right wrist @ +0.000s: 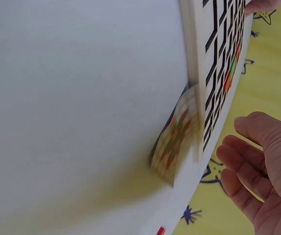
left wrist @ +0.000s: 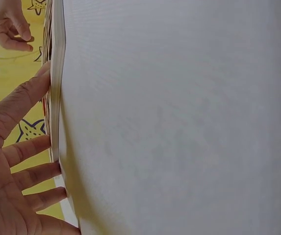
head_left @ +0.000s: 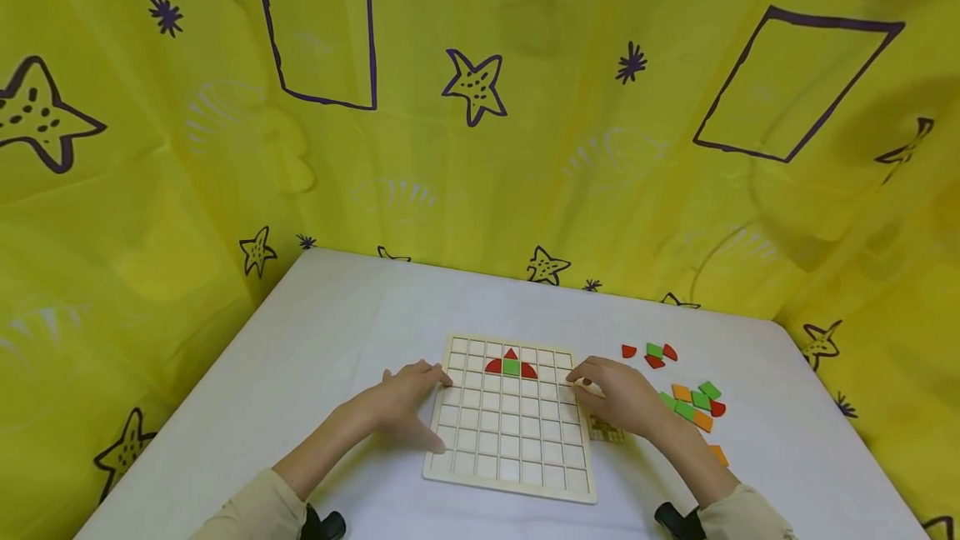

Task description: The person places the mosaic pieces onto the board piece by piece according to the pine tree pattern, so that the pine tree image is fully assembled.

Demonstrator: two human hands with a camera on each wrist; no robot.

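A pale square grid board (head_left: pixel 517 487) lies on the table. Near its far edge sit a red triangle (head_left: pixel 511 354), a green square (head_left: pixel 511 367) and red rounded pieces (head_left: pixel 528 371) on either side. My left hand (head_left: pixel 408 402) is at the board's left edge with fingers spread; the left wrist view shows its thumb and fingertips against that edge. Over the right edge hovers my right hand (head_left: pixel 618 394), fingers bent. A small brownish spot shows between its thumb and forefinger in the head view; whether that is a held piece is unclear. Beside the board, partly hidden, is a patterned card (right wrist: pixel 174 142).
Loose pieces lie right of my right hand: red ones (head_left: pixel 628 351) farther back, then green (head_left: pixel 701 400) and orange (head_left: pixel 681 392) ones nearer. A yellow curtain (head_left: pixel 480 190) with dark star drawings surrounds the white table (head_left: pixel 360 307).
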